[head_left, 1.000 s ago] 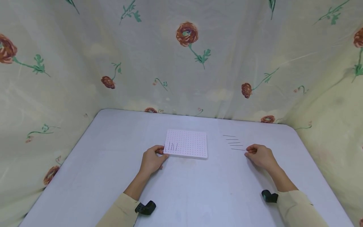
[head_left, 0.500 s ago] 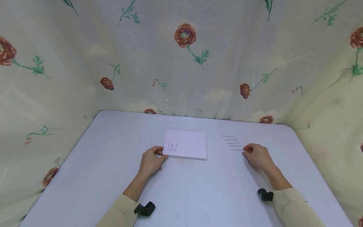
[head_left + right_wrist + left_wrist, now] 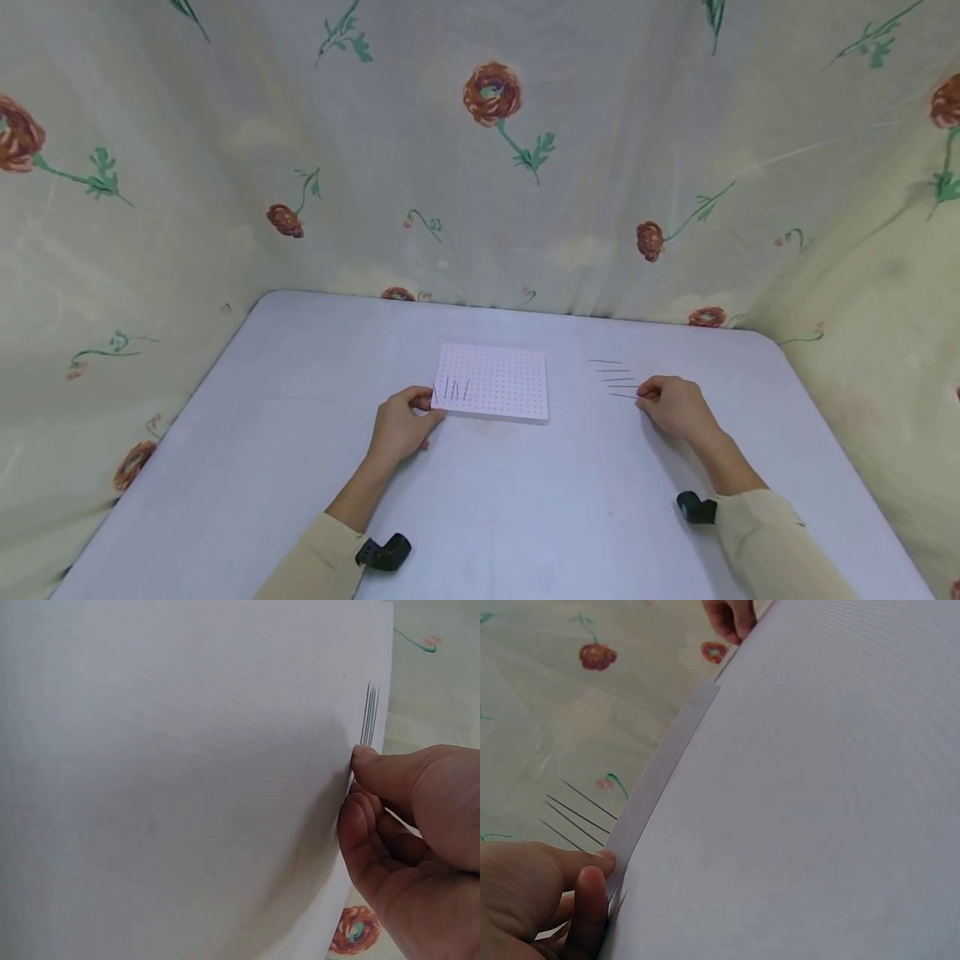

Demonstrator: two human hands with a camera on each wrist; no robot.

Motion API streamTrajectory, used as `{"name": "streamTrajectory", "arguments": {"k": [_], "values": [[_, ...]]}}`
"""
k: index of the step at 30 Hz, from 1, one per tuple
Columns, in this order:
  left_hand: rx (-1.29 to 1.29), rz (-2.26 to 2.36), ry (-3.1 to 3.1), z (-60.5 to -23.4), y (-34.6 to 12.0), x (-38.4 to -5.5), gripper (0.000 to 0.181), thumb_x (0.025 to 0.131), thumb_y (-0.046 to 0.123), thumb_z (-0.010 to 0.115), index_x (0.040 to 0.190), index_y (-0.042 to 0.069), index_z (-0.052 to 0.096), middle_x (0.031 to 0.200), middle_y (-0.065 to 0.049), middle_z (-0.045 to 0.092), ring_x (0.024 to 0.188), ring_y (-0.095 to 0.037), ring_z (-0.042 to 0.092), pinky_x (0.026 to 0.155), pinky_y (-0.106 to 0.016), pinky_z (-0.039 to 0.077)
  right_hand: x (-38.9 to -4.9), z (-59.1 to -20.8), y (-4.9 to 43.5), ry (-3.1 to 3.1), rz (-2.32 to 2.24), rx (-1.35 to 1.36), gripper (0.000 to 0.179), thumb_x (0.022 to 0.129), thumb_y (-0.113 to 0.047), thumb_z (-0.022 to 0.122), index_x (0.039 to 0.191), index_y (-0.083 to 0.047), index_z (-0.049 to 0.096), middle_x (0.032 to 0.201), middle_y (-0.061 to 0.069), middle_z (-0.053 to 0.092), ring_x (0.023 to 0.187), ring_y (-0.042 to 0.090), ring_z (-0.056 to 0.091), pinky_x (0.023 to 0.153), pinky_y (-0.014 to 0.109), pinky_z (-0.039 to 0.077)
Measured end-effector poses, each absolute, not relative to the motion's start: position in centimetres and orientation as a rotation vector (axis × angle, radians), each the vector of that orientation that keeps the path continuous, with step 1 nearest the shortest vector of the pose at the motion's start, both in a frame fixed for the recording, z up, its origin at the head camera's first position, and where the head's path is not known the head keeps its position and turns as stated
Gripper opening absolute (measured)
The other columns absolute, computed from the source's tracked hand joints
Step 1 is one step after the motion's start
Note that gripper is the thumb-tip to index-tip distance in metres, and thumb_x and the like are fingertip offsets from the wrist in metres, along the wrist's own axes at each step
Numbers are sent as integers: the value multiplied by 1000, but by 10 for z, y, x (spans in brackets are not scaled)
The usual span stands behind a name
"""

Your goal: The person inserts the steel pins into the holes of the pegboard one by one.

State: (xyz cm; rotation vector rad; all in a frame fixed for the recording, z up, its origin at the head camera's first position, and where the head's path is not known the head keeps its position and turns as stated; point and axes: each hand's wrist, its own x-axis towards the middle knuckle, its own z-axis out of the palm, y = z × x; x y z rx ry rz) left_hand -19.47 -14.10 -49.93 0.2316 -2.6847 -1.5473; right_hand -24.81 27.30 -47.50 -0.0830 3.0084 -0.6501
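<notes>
In the head view, a white board with a grid of small holes (image 3: 502,375) lies on the table. Several thin dark needles (image 3: 455,388) stand in it at its front left, some slightly tilted. My left hand (image 3: 400,425) grips the board's front left corner between thumb and fingers; the left wrist view shows the thumb on the edge (image 3: 634,817). To the right, several needles (image 3: 617,371) lie roughly parallel on the table. My right hand (image 3: 678,407) pinches the right end of the nearest needle (image 3: 622,396), the tip hidden by my fingers. The right wrist view shows needles (image 3: 370,712) beyond the thumb.
The white table (image 3: 525,500) reaches back to a hanging curtain with a flower pattern (image 3: 360,142), which also closes in both sides. A black wrist camera (image 3: 384,552) sits on my left sleeve, another black camera (image 3: 696,507) on the right one.
My right hand has crept slightly left, so its fingertips now overlap the end of the nearest needle. The left hand and the board stay in place.
</notes>
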Motion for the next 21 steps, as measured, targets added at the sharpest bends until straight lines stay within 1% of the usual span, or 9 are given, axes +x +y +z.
{"name": "streamTrajectory", "arguments": {"k": [2,6,12,17,21], "values": [[229,-1549,-2683,-499,-141,-194,41,88,11,77,126,1,67,97,-10,67,45,-10,53,43,-19,46,-249,-474,273,3014,-635,-111,13,91,-9,71,100,1,72,85,11,70,79,24,60,71,37,48],[224,-1548,-2678,-500,-142,-195,41,87,11,78,126,1,67,97,-10,68,45,-10,53,43,-19,47,-251,-474,273,3017,-604,-142,10,92,-9,71,98,-1,74,83,9,69,79,23,58,71,34,45],[232,-1542,-2683,-501,-142,-195,41,87,11,78,126,2,67,96,-10,67,46,-10,54,43,-19,47,-252,-474,273,3015,-570,-168,7,92,-9,70,94,-4,74,80,6,68,78,22,57,71,34,45],[235,-1534,-2684,-502,-141,-195,42,87,12,79,126,2,67,96,-10,67,45,-10,53,44,-20,48,-252,-471,270,2998,-503,-217,7,93,-7,68,89,-4,72,79,6,66,78,23,57,74,39,47],[230,-1530,-2683,-501,-142,-195,41,87,11,78,126,1,67,96,-10,67,45,-10,53,44,-20,48,-253,-468,265,2972,-437,-224,10,96,-6,64,90,-1,70,83,10,65,81,26,56,78,45,50]]}}
